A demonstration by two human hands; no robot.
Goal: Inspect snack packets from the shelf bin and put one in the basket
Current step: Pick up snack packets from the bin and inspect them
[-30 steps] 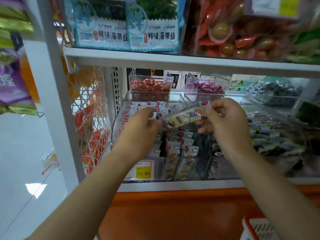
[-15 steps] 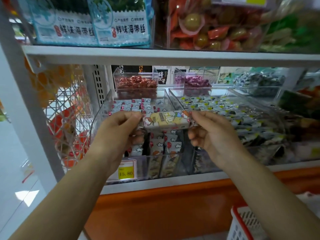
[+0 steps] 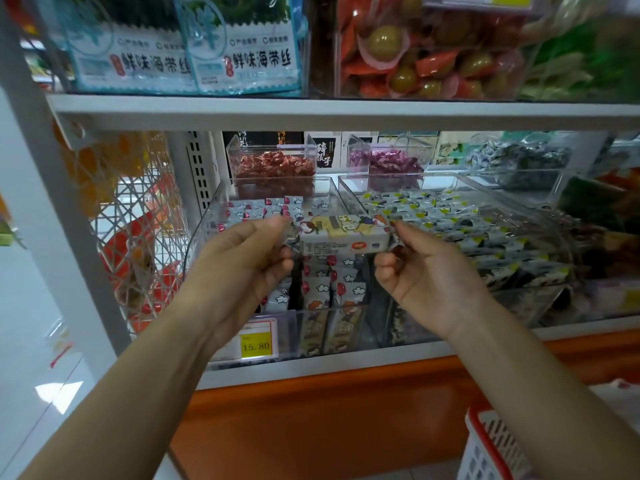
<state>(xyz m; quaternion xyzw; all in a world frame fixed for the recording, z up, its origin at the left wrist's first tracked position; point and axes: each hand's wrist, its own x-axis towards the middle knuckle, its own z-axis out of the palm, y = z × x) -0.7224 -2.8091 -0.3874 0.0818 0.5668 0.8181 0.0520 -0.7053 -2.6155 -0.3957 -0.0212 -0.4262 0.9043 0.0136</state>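
Snack packet (image 3: 341, 233) stretches between left hand (image 3: 249, 261) and right hand (image 3: 427, 275), each grip pinching an end.

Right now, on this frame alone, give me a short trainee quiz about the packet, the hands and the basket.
1. True or false: the left hand and the right hand each pinch one end of the snack packet.
2. The yellow price tag reads: A 15.80, B 8.50, C 51.00.
3. Fill in: the basket shows at the lower ____ of the view.
Key: 1 true; 2 A; 3 right.
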